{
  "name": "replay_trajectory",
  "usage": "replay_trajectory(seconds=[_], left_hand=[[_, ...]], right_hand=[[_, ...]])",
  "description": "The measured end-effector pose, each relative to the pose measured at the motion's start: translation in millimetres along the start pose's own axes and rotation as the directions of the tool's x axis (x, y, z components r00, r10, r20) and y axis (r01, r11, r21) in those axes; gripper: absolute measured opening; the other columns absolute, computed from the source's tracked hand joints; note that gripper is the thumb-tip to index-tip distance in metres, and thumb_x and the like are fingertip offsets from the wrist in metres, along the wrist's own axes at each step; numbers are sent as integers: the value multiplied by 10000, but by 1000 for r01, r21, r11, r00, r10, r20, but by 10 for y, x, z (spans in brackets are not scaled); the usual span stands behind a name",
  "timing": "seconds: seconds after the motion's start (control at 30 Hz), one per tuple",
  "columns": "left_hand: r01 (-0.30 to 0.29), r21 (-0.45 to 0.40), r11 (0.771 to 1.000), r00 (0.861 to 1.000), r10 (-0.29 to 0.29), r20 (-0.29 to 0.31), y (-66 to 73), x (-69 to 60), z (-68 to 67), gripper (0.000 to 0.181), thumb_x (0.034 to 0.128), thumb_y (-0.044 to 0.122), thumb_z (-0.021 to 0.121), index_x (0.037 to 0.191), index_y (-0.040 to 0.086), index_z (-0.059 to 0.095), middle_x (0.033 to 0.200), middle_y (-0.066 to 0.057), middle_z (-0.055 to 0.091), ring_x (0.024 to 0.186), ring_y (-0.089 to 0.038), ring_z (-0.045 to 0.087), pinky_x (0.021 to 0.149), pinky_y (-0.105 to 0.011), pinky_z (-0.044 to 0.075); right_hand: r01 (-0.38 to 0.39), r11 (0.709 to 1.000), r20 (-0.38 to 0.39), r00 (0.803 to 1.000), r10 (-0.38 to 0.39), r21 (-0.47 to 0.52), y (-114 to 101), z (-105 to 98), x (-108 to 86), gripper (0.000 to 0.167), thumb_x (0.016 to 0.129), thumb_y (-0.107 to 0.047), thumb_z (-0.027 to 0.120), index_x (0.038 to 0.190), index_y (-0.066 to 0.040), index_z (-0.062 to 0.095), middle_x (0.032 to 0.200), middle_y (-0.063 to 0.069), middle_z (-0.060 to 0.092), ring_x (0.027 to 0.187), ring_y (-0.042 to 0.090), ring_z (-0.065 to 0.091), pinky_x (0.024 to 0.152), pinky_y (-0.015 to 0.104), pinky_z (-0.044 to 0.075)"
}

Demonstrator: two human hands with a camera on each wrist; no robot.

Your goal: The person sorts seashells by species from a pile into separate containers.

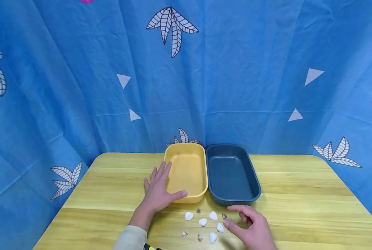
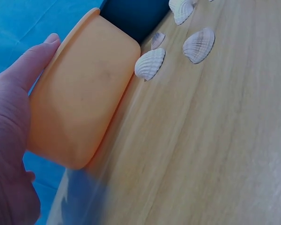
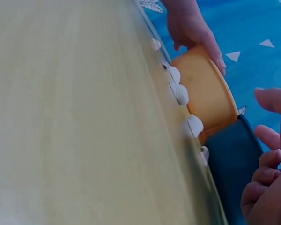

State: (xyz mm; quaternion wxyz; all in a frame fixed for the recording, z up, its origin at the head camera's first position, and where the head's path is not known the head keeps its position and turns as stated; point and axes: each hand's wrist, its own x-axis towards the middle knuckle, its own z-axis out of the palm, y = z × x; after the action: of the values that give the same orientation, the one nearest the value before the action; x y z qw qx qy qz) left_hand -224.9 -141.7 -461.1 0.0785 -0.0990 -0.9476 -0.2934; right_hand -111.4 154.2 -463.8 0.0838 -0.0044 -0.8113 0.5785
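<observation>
Right hand point(image 1: 251, 227), cut off below, has parted, unladen fingers. Near the counter's point(image 1: 298, 194) back edge, the blue tub point(image 1: 228, 173) adjoins the yellow tub point(image 1: 187, 170), whose near-left corner the straight-fingered left hand point(image 1: 158, 196) hides. White shells point(image 1: 203, 222) and indistinct brown shells point(image 1: 199, 238) lie frontward.

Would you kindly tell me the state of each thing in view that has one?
Yellow tray: upright, uncovered, nothing visible inside.
Blue tray: upright, uncovered, beside the yellow one.
White shells: five, lying loose on the table.
Small brown shells: loose among the white ones.
Left hand: fingers spread, touching the yellow tray.
Right hand: thumb and forefinger apart, near a brown shell.
Curtain: hanging, creased.
</observation>
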Motion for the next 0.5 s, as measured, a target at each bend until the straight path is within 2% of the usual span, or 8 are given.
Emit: replay_trajectory(seconds=[0.23, 0.37, 0.5], left_hand=[[6, -15, 1000, 1000, -6, 4, -4, -4, 15, 1189, 685, 716, 768, 1618, 277, 174, 1666, -25, 100, 1487, -413, 52, 1039, -786, 1], [9, -29, 1000, 1000, -9, 4, -4, -5, 15, 1196, 683, 712, 774, 1618, 269, 175, 1667, 3, 79, 1491, -397, 37, 1049, -774, -10], [15, -36, 999, 1000, -15, 6, -4, -15, 13, 1195, 688, 709, 773, 1619, 290, 151, 1667, 6, 76, 1496, -375, 14, 1066, -753, -16]], right_hand=[[-60, 998, 136, 989, 62, -14, 130, 16, 20, 318, 714, -179, 913, 991, -144, 762, 648, -20, 351, 567, 93, 360, 537, 229, 324], [-33, 999, 199, 979, 40, -35, 197, 11, 36, 331, 713, -175, 908, 1005, -125, 759, 641, -42, 349, 564, 68, 362, 559, 231, 342], [32, 997, 256, 967, -13, -69, 253, 2, 58, 336, 714, -199, 906, 1009, -139, 755, 635, -57, 364, 563, 53, 383, 563, 238, 362]])
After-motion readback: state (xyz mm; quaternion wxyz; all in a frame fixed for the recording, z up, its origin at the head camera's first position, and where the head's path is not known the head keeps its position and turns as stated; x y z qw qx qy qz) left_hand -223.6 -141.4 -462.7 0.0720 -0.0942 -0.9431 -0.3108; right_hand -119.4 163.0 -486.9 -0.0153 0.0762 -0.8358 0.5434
